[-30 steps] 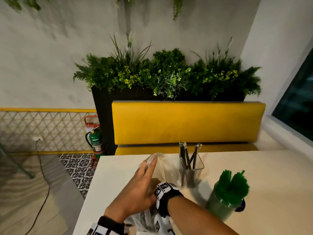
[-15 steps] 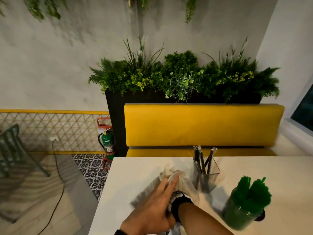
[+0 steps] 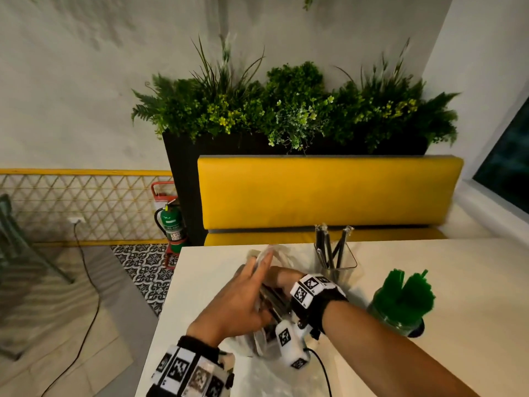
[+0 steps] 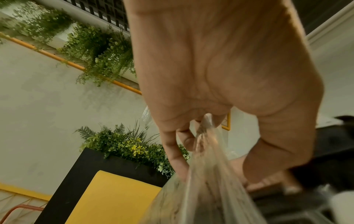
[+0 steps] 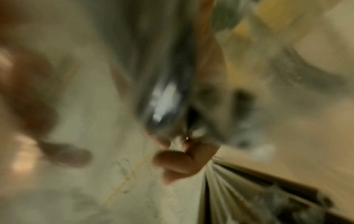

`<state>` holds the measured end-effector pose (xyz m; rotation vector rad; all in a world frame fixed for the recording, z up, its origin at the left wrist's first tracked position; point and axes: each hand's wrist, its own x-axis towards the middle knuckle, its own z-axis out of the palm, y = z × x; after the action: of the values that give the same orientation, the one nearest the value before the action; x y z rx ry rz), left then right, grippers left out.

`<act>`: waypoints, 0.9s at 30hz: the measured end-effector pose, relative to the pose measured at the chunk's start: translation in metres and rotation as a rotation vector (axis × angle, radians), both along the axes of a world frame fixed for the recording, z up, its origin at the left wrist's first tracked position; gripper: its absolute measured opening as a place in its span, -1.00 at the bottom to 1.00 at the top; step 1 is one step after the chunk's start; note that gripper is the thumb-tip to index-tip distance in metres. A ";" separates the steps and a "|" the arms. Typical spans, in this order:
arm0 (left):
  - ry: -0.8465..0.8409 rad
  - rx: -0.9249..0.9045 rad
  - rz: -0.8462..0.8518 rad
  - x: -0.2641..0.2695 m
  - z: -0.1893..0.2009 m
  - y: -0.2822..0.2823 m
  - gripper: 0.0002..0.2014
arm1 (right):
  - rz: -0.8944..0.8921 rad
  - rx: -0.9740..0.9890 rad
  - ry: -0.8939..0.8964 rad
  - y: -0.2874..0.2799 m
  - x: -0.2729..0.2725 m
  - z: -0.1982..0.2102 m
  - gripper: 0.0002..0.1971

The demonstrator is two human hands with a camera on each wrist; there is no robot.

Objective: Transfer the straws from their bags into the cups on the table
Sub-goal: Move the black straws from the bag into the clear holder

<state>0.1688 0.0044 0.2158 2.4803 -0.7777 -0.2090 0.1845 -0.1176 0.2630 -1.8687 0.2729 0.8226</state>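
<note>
A clear plastic bag (image 3: pixel 279 253) lies on the white table (image 3: pixel 472 282) with dark straws (image 3: pixel 273 302) inside it. My left hand (image 3: pixel 259 265) pinches the bag's upper edge; the left wrist view shows the film (image 4: pixel 208 151) caught between the fingers (image 4: pixel 184 139). My right hand (image 3: pixel 279 277) reaches into the bag from the right, mostly hidden behind the left hand. In the blurred right wrist view its fingers (image 5: pixel 172 160) curl round a dark shiny bundle of straws (image 5: pixel 162 98). A clear cup (image 3: pixel 339 263) holds a few black wrapped straws. A green cup (image 3: pixel 393 318) is full of green straws (image 3: pixel 406 290).
A yellow bench (image 3: pixel 326 193) stands behind the table's far edge, with a black planter of greenery (image 3: pixel 286 110) behind it. A green fire extinguisher (image 3: pixel 171 222) sits on the floor at the left. A cable runs from my right wrist band across the table's front.
The head view has shifted and come closer. My right hand has pushed further into the bag, and dark straws now show under the left hand, which still holds the bag's edge.
</note>
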 end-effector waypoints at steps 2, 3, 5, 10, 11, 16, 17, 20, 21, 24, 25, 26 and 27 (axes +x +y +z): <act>-0.012 -0.016 0.017 0.007 -0.006 0.002 0.08 | 0.017 0.033 0.010 -0.009 0.008 -0.017 -0.63; -0.035 -0.029 0.020 0.012 -0.009 0.003 0.07 | 0.026 0.044 0.014 -0.013 0.010 -0.027 -0.69; -0.041 -0.047 0.021 0.018 -0.015 0.007 0.10 | 0.084 0.132 0.081 -0.028 0.006 -0.040 -0.79; -0.022 -0.130 0.054 0.030 -0.024 0.020 0.15 | 0.099 0.194 -0.019 -0.085 -0.045 -0.027 -0.81; -0.021 -0.146 0.065 0.031 -0.026 0.022 0.15 | 0.127 0.195 -0.129 -0.100 -0.054 -0.023 -0.72; 0.003 -0.191 0.140 0.030 -0.035 0.029 0.14 | -0.058 0.182 -0.695 -0.139 -0.042 0.000 -0.56; 0.010 -0.196 0.155 0.030 -0.035 0.029 0.14 | -0.162 0.225 -0.771 -0.143 -0.031 0.001 -0.57; 0.005 -0.192 0.182 0.028 -0.033 0.025 0.12 | -0.423 0.257 -0.915 -0.157 0.018 -0.013 -0.54; 0.002 -0.197 0.190 0.027 -0.032 0.024 0.12 | -0.459 0.265 -0.936 -0.160 0.035 -0.019 -0.50; -0.022 -0.214 0.219 0.028 -0.027 0.021 0.14 | -0.514 0.257 -0.941 -0.171 0.076 -0.044 -0.46; -0.034 -0.208 0.227 0.028 -0.025 0.019 0.13 | -0.516 0.240 -0.946 -0.175 0.085 -0.052 -0.48; -0.041 -0.202 0.237 0.029 -0.024 0.018 0.13 | -0.510 0.222 -0.952 -0.179 0.092 -0.060 -0.51; -0.048 -0.199 0.245 0.029 -0.023 0.016 0.13 | -0.504 0.203 -0.955 -0.181 0.098 -0.069 -0.51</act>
<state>0.1974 0.0205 0.1928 2.3694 -0.4804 0.0163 0.2827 -0.2986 0.1943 -1.6872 0.0372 -0.3940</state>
